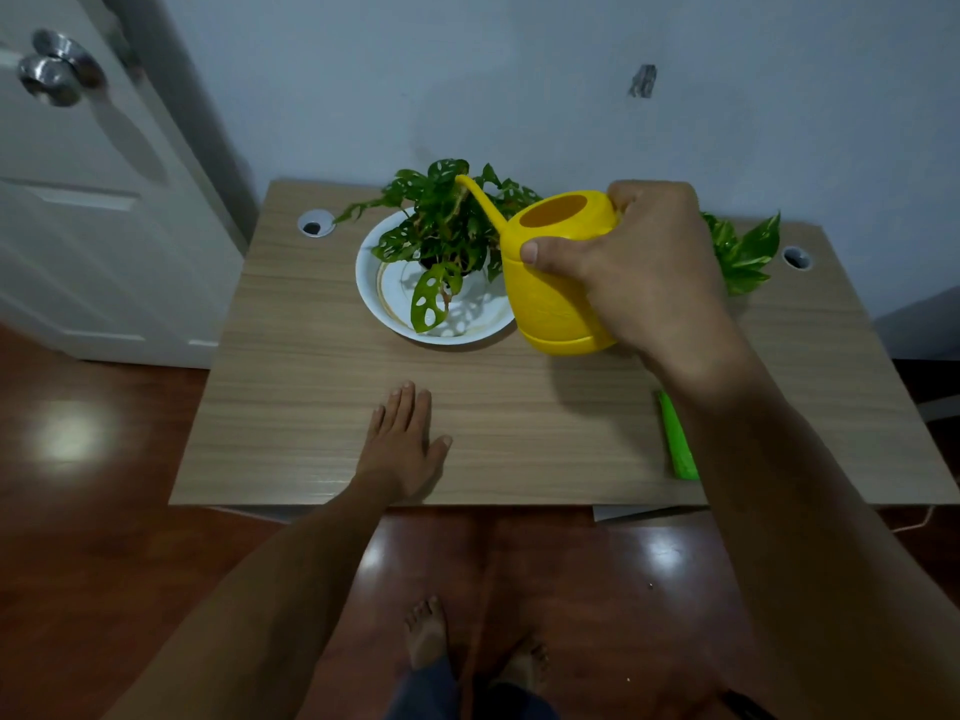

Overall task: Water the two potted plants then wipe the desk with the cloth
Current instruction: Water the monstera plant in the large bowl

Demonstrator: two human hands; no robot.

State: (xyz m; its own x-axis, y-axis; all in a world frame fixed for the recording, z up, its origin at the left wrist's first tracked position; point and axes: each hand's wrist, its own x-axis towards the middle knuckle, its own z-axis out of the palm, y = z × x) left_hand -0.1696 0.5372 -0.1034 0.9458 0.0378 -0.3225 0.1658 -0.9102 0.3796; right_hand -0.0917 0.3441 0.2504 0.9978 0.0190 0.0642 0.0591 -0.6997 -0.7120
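Note:
My right hand (639, 267) grips a yellow watering can (556, 283), held above the wooden desk (291, 356). Its long spout reaches up and left over a plant with holed green leaves (447, 226), which stands in a white dish (384, 298). A second plant with pale-streaked leaves (748, 252) shows behind my right hand, its pot hidden. A green cloth (678, 439) lies near the desk's front right, partly covered by my right forearm. My left hand (405, 439) rests flat on the desk near the front edge, fingers apart, holding nothing.
The desk stands against a pale wall, with a round cable hole at the back left (316, 224) and another at the back right (796, 258). A white door (78, 200) is to the left. My bare feet (467, 646) stand on a glossy wooden floor.

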